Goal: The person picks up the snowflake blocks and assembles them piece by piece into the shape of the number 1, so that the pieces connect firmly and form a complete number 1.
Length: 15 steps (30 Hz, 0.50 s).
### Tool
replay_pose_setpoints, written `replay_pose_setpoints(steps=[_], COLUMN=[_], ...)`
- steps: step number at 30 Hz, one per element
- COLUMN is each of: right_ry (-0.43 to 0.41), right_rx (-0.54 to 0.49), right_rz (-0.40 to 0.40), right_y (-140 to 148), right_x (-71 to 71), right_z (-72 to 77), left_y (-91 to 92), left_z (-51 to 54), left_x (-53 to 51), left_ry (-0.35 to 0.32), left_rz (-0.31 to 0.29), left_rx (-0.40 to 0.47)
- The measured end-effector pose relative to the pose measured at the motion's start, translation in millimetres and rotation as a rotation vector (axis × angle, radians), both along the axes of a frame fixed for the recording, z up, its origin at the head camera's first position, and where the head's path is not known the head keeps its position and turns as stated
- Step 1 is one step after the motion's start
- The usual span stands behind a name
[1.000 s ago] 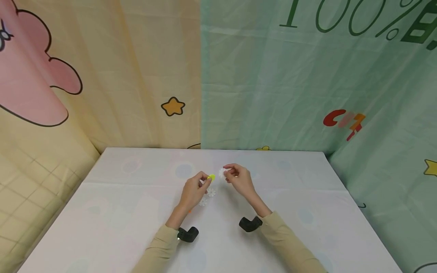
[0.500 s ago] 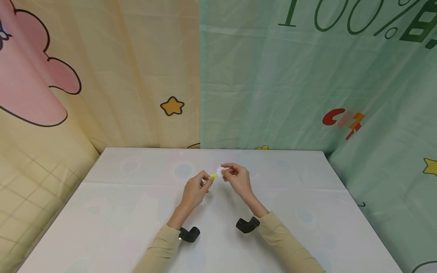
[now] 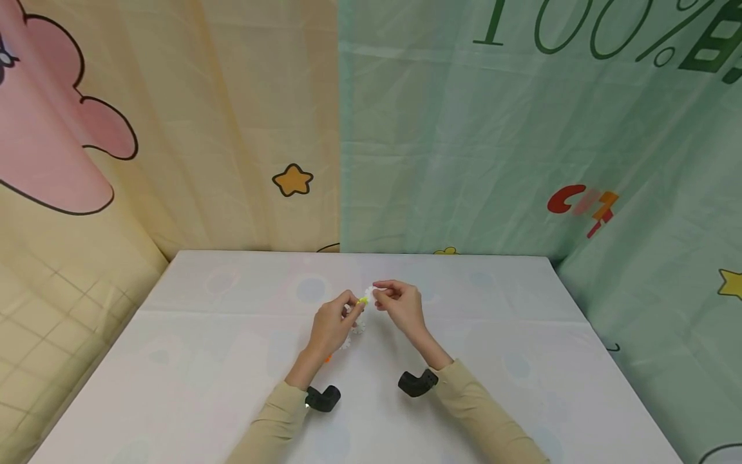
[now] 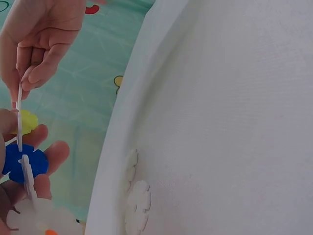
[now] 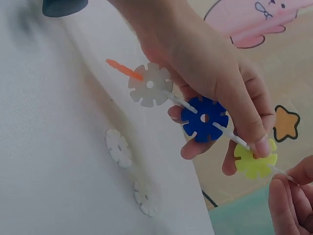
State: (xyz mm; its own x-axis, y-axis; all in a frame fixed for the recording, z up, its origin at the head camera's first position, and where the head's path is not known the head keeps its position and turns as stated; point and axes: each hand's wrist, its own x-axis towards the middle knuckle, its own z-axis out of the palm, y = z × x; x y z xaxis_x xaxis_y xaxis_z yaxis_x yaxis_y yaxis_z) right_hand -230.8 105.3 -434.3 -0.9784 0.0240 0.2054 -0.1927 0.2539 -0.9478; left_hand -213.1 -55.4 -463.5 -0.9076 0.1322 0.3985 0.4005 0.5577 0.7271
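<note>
My left hand [image 3: 332,327] pinches the yellow notched disc [image 5: 247,169] at the end of a chain of plastic snowflake discs. From there the chain runs through an edge-on white disc [image 5: 231,134], a blue disc [image 5: 192,123], another edge-on white disc [image 5: 181,101], a flat white disc [image 5: 139,93] and an orange disc [image 5: 122,69]. My right hand [image 3: 404,308] pinches a separate-coloured white disc [image 4: 19,95], seen edge-on in the left wrist view. Its edge meets the yellow disc's rim; how deeply the slots engage is unclear.
Two loose white discs, a nearer one [image 5: 117,148] and a farther one [image 5: 145,198], lie on the white-covered table [image 3: 493,399] below the hands. Printed curtains [image 3: 435,161] hang behind the table. A black camera [image 3: 323,399] sits on each wrist.
My right hand has moved slightly left, bringing its white disc from apart to against the yellow disc. The left hand has shifted a little right, and the yellow disc has turned.
</note>
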Motion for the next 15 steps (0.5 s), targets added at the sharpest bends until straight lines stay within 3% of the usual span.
replay_pose_setpoints(steps=[7,15], right_ry=[-0.027,-0.127], right_rx=[-0.025,-0.02], right_rz=[0.037,0.074], right_y=[-2.4,-0.8], right_x=[-3.4,-4.9], right_z=[0.7,-0.7], left_y=[0.6,0.3], left_z=[-3.3,-7.2], left_x=[-1.6,-1.9], left_ry=[0.104,0.024], left_rz=[0.018,0.001], left_rx=[0.018,0.038])
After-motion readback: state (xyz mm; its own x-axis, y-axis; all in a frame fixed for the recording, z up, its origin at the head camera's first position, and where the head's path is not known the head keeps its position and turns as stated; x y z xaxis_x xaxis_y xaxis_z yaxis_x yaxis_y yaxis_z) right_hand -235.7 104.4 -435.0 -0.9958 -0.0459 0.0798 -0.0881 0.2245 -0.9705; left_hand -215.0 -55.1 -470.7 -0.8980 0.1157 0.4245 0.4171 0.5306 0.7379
